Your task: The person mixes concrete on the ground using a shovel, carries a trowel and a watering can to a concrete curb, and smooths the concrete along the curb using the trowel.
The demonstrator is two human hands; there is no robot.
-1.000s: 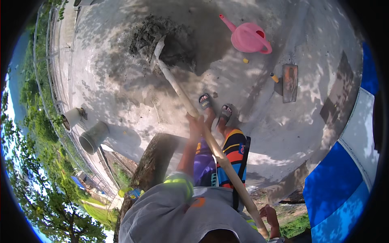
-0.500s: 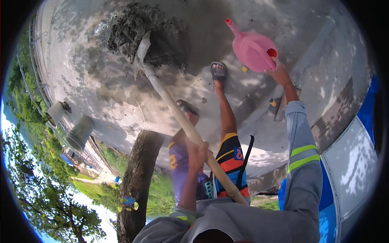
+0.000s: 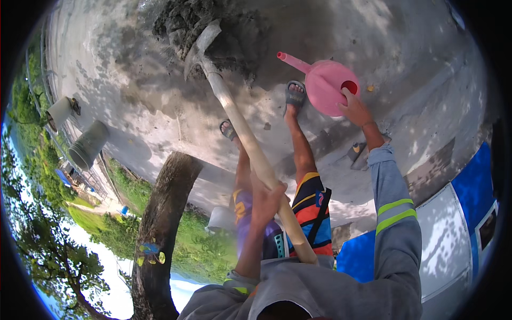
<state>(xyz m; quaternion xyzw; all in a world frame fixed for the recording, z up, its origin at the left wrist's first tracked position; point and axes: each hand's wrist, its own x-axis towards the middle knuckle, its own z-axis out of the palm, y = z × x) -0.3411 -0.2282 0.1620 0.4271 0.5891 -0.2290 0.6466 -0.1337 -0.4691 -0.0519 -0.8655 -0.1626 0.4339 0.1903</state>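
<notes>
My left hand [image 3: 265, 201] is wrapped around the pale wooden handle of a shovel [image 3: 240, 122], which slants up from my body. Its metal head [image 3: 205, 45] rests against a dark heap of wet concrete mix [image 3: 184, 18]; part of the blade is hidden in the mix. A pink watering can [image 3: 325, 85] hangs from my right hand [image 3: 356, 109], whose fingers are closed at the handle beside the round filling hole. The can's spout points to the left, toward the heap, and no water shows coming out.
My sandalled feet stand on the concrete floor [image 3: 160, 117]. Two buckets [image 3: 89, 144] are at the left edge near a tree trunk [image 3: 165, 208], and a pale bucket [image 3: 220, 220] sits beyond it. A trowel-like tool [image 3: 358, 152] lies near my right arm, with blue and white sheets at right.
My right hand has brought the watering can left and lower, its spout swinging further left. My left foot has stepped forward. The left hand keeps its hold on the shovel.
</notes>
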